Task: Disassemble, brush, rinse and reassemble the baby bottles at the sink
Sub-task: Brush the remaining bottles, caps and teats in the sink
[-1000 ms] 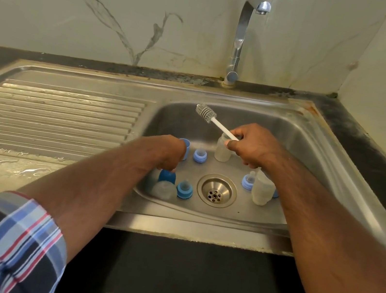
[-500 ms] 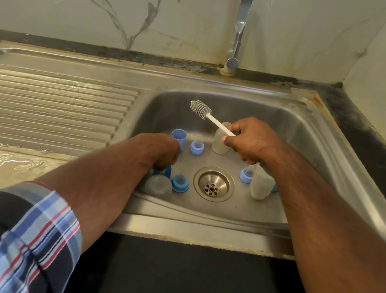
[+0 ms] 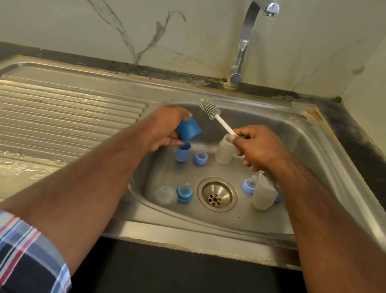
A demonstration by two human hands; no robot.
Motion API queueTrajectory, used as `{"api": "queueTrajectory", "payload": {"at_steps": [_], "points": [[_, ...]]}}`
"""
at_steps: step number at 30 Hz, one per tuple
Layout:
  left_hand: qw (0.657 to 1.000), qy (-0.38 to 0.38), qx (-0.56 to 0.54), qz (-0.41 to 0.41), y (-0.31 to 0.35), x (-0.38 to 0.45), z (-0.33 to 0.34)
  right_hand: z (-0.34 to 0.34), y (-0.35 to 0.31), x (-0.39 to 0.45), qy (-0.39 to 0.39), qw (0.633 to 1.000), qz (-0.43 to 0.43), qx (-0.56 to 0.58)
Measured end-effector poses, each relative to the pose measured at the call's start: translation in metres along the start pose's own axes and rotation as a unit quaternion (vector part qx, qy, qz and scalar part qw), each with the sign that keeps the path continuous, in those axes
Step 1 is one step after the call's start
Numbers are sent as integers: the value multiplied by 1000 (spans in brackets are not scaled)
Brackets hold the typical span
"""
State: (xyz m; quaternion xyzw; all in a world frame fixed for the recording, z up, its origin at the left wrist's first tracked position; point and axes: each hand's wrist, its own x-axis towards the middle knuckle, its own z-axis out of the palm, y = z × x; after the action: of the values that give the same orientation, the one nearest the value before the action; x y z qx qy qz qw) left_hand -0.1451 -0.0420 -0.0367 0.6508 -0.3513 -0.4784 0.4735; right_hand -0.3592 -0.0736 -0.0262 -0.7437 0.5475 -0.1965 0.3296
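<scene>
I see the left hand (image 3: 164, 126) raised over the left side of the stainless steel sink (image 3: 313, 151), fingers curled round a dark blue plastic bottle cap (image 3: 189, 129), tilted. The right hand (image 3: 255, 148) grips the white-handled grey bristle brush (image 3: 217, 117), bristles pointing up-left toward the cap. Half a second ago the left hand was down among the parts on the basin floor; now it's lifted with the cap. Clear bottles (image 3: 224, 149) stand in the basin.

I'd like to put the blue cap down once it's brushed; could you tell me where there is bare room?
The ribbed drainboard left of the basin is bare, as is the basin floor in front of the drain. Around the drain, bottles and nipple rings crowd.
</scene>
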Motion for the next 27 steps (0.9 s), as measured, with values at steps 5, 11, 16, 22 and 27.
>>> {"api": "queueTrajectory", "payload": {"at_steps": [5, 11, 16, 22, 27], "points": [[998, 9, -58, -16, -7, 1, 0, -2, 2, -1, -5, 1000, 18, 10], [986, 26, -158, -51, -9, 15, -12, -1, 5, 1, 6, 999, 22, 32], [960, 22, -266, -83, -6, 23, -20, -6, 4, -2, 18, 1000, -7, 21], [965, 20, -255, -60, -8, 27, -16, -7, -9, -7, 57, 980, -97, -166], [973, 22, -226, -40, -9, 26, -9, 0, -22, -12, 82, 936, -139, -313]]}}
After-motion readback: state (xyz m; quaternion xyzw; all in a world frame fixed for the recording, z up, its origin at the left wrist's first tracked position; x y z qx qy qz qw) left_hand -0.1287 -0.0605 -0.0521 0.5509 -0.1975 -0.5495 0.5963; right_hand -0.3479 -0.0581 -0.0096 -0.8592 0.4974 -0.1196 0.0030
